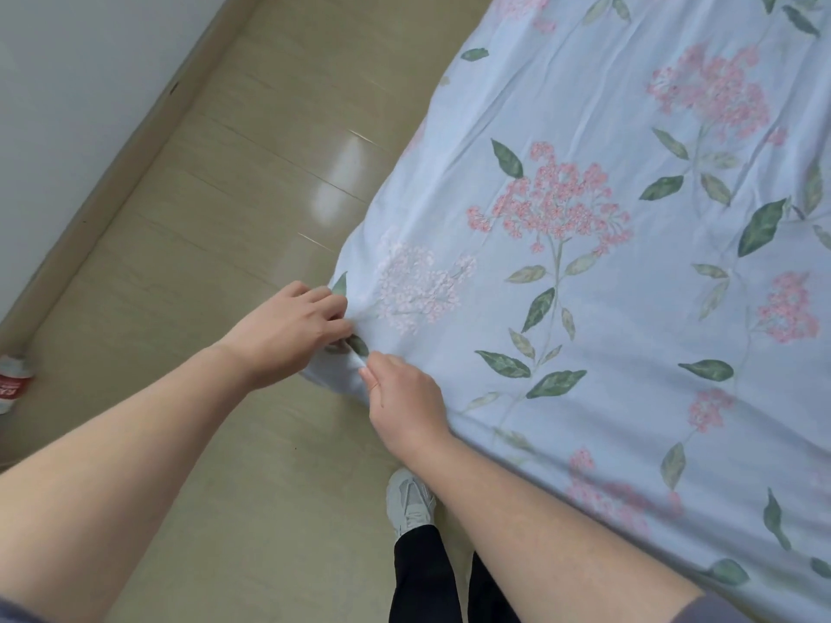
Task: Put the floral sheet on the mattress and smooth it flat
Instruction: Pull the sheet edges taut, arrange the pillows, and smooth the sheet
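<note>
1. Surface: the sheet (607,308) is light blue, printed with pink flower clusters and green leaves. It lies spread over the bed and fills the right side of the view. The mattress under it is hidden. Shallow creases run across the cloth, mostly towards the near corner.
2. Corner: the sheet's near left corner hangs over the bed edge, just above the floor (216,209).
3. Left hand (292,330): its fingers are curled and pinch the cloth at this corner.
4. Right hand (404,397): thumb and forefinger grasp a fold of the same corner, just beside the left hand.
5. Room: the floor is glossy beige plank and shows light reflections. A beige baseboard (135,141) meets a white wall (67,83) at upper left.
6. Below the arms are a white shoe (409,501) and a black trouser leg (422,573).
7. Writing: a red-and-white object (13,384) lies at the left edge. Its lettering is cut off and unreadable.
</note>
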A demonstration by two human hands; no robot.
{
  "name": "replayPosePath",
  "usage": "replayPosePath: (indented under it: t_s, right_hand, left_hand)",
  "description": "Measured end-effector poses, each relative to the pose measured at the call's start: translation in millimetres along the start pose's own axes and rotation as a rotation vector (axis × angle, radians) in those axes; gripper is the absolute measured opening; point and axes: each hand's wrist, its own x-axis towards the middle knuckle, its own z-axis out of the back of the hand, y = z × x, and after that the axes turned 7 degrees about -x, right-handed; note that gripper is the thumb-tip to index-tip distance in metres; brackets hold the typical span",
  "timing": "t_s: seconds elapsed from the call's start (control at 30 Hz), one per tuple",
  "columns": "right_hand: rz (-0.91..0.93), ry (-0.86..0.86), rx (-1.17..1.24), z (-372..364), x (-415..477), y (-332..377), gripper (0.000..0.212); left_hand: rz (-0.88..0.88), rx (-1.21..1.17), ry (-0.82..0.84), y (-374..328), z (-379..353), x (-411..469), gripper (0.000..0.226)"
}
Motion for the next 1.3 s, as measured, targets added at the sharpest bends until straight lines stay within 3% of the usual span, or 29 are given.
replayPosePath:
  t_s: [0.13, 0.23, 0.3, 0.37, 0.47, 0.6, 0.67, 0.8, 0.87, 0.93, 1.07, 1.17, 1.3]
  right_hand:
    - [-0.038, 0.119, -0.111, 0.3, 13.7, 0.0, 0.025]
    - [-0.005, 0.206, -0.198, 5.6, 21.2, -1.6, 0.028]
    - [0.035, 0.217, -0.224, 10.1, 17.9, -4.2, 0.028]
    - [0.053, 0.202, -0.222, 11.7, 12.7, -6.6, 0.027]
    - [0.030, 0.178, -0.210, 10.6, 11.2, -7.5, 0.026]
    - [0.018, 0.180, -0.230, 8.2, 14.7, -7.6, 0.026]
    - [0.018, 0.189, -0.232, 8.5, 15.5, -8.3, 0.026]
    - [0.001, 0.193, -0.221, 7.6, 14.9, -7.4, 0.025]
    - [-0.010, 0.184, -0.229, 6.3, 15.5, -5.2, 0.024]
    - [-0.018, 0.172, -0.233, 5.1, 16.8, -2.8, 0.024]
    - [-0.042, 0.145, -0.216, 6.4, 13.9, 0.0, 0.023]
    - [-0.011, 0.127, -0.182, 8.0, 8.0, 8.9, 0.021]
    - [0.043, 0.164, -0.200, 4.0, 18.4, 14.4, 0.017]
  left_hand:
    - [0.105, -0.028, 0.045, -6.5, -13.6, -0.3, 0.025]
    - [0.406, -0.237, -0.030, -14.4, -28.2, -0.7, 0.012]
    - [0.659, -0.482, -0.044, -21.1, -30.8, -2.1, 0.028]
    - [0.770, -0.646, -0.022, -23.3, -32.6, -5.7, 0.054]
    - [0.663, -0.580, 0.081, -20.2, -35.4, -15.0, 0.067]
    - [0.513, -0.378, -0.160, -11.8, -37.2, -30.5, 0.019]
    - [0.499, -0.324, -0.169, -6.3, -32.5, -27.9, 0.016]
    - [0.645, -0.522, -0.036, 2.8, -32.0, -26.2, 0.028]
    - [0.703, -0.604, -0.090, 3.0, -32.9, -26.0, 0.024]
    - [0.699, -0.552, -0.194, 4.5, -30.3, -20.5, 0.002]
    - [0.618, -0.487, -0.092, 6.6, -19.1, -9.9, 0.010]
    - [0.582, -0.406, -0.111, 4.1, -16.2, -31.5, 0.009]
    - [0.646, -0.306, -0.039, 3.8, -20.1, -52.8, 0.011]
